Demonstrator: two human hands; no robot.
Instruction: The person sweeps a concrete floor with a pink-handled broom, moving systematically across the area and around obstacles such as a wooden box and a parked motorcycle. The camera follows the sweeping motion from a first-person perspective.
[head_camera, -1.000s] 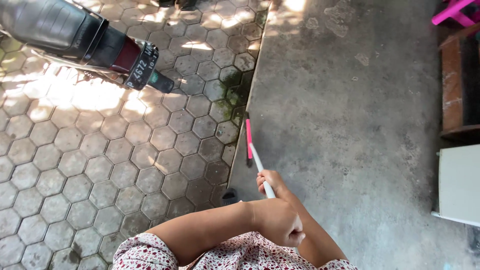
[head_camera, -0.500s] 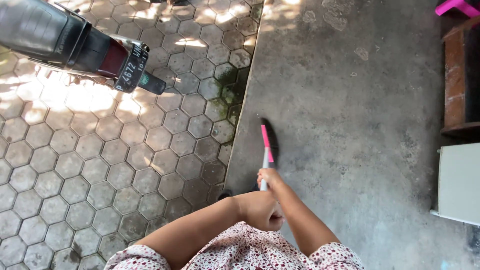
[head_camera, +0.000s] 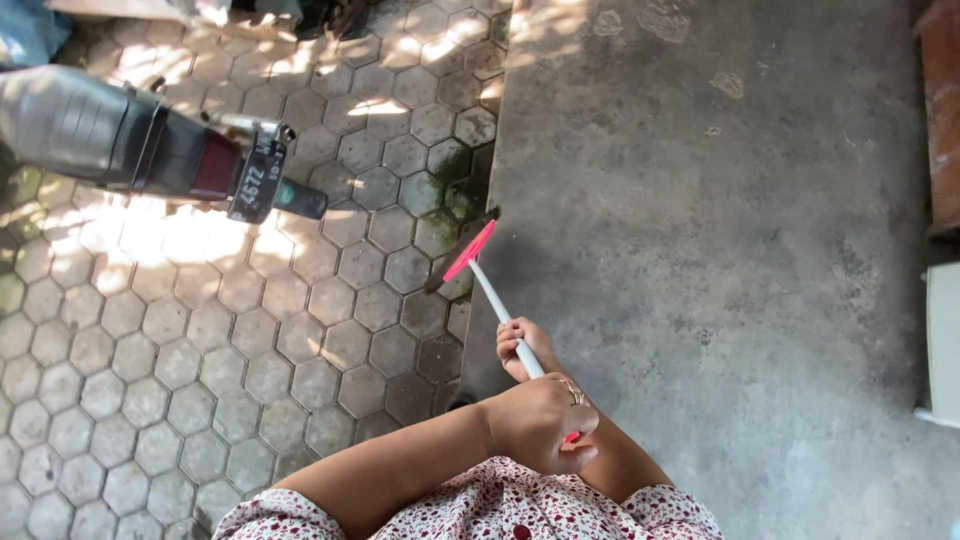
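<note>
Looking down, I see the grey concrete floor (head_camera: 720, 250) meeting mossy hexagonal paving stones (head_camera: 200, 380) along a seam, which explains where the broom works. At ten o'clock the rear of a parked grey motorbike (head_camera: 130, 140) stands clear of it. The white-handled broom with a pink head (head_camera: 470, 250) slants toward eleven o'clock, its head on that seam. My left hand (head_camera: 542, 422) has its grip closed high on the handle for leverage; my right hand (head_camera: 522, 347) is wrapped around it lower, steering.

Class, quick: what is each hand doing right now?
Left hand: closed around the upper end of the white-handled broom with a pink head.
Right hand: closed on the same handle, lower down.
</note>
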